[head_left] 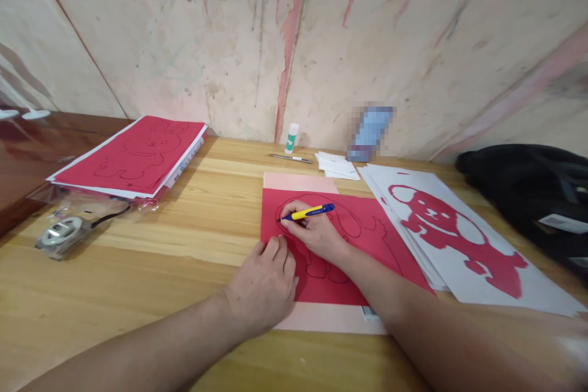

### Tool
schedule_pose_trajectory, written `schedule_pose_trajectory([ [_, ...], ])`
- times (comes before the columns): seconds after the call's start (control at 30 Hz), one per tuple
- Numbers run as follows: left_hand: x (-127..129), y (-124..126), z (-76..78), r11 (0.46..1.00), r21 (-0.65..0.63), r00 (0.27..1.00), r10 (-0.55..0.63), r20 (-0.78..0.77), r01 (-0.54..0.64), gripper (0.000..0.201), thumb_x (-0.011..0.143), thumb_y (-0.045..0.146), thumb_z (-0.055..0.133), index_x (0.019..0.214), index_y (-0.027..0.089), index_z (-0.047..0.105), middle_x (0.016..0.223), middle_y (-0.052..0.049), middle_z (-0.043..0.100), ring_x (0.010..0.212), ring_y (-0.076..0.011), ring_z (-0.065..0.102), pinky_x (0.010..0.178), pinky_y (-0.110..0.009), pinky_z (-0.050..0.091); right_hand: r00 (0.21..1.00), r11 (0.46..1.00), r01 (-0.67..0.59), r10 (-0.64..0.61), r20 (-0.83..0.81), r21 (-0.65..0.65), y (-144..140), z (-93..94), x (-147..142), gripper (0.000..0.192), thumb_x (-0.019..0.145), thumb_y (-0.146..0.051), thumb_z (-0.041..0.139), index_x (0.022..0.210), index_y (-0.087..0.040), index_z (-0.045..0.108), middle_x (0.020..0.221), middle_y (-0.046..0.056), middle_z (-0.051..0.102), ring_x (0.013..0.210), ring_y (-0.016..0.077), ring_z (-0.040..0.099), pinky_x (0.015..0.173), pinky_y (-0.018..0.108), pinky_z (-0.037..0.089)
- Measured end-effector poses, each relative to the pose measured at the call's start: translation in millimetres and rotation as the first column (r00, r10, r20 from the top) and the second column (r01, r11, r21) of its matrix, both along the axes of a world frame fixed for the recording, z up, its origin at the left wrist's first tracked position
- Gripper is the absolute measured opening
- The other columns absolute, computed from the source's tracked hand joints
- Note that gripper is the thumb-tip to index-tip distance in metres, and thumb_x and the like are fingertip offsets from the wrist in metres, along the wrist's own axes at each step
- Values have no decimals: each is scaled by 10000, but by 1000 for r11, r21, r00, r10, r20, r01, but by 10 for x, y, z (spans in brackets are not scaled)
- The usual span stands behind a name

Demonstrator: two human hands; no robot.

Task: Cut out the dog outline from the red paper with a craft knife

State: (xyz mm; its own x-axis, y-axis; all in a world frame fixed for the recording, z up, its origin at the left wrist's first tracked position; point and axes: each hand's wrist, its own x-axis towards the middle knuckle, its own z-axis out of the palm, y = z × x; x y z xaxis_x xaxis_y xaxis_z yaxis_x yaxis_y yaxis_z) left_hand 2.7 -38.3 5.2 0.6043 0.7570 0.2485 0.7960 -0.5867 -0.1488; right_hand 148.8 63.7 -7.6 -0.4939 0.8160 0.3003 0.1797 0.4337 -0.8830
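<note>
Fingers (294, 225) of the right hand (316, 234) pinch a yellow-and-blue craft knife (309, 212), its tip down on the upper left of the drawn outline. The left hand (266, 282) lies flat, fingers released and spread, pressing the lower left edge of the red sheet (362, 229) so it stays put. The step in hand looks like working along the pencilled figure near its head; a next move would call for a steady pull of the tip along the curved line, with the left hand kept clear of its path.

The red sheet sits in the middle of the counter (138, 269) on a pale pink mat (298, 182), and carries a thin dark outline of a rounded animal, still whole so far as I can tell. Just right of it lies a stack of white pages with a finished red cut-out (459, 236). Further out are a glue stick (291, 137), a pen (290, 158) and a red pile (133, 156).
</note>
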Motion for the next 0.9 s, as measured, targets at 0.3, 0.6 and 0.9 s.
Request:
schedule_pose_trajectory([
  [0.3,2,10,-4,1000,-8,1000,-6,5,6,352,918,290,432,1053,44,643,1162,-230,628,1082,-305,546,864,-424,440,1000,1000,0,0,7,-7,3,-11,5,22,813,-215,571,815,-194,564,785,9,571,741,143,540,684,280,446],
  [0.6,-2,8,-18,1000,8,1000,-16,14,16,362,909,298,458,1057,23,640,1164,-247,621,1077,-319,546,864,-431,437,1000,1000,9,-9,8,16,0,10,-7,10,810,-206,562,814,-197,559,797,12,572,748,144,542,702,286,449],
  [0.9,-10,14,-15,999,25,999,-30,30,29,339,902,273,452,1024,24,647,1134,-250,633,1039,-320,562,831,-422,452,1000,1000,24,-24,-1,-2,5,15,-8,23,803,-222,564,812,-201,562,795,10,578,755,149,552,717,291,455],
])
